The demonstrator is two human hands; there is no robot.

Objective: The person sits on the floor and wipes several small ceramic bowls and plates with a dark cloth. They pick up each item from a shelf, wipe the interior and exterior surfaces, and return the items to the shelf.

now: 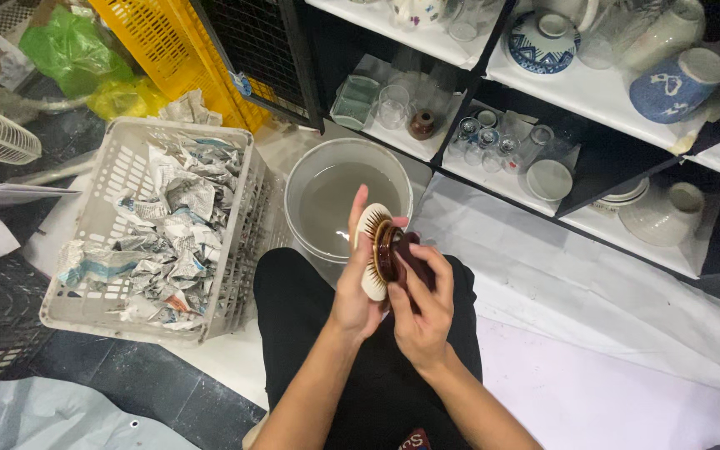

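The small dish (pixel 377 250) — cream with a brown rim — is held on edge between both hands, its face turned toward the left hand (pixel 353 287), which is cupped behind it. The right hand (pixel 421 304) is curled around the brown rim and underside; the water bucket (pixel 310 179) sits just beyond the fingertips.

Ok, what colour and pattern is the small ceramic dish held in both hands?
Small ceramic dish: cream with brown radiating lines and a dark brown rim; head view.

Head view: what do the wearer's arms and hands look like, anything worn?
Both forearms are bare to the frame edge: no sleeves in view. Left hand and right hand are ungloved; no rings, watch or bands show. Nails look short and unpainted. Black clothing covers the lap beneath them.
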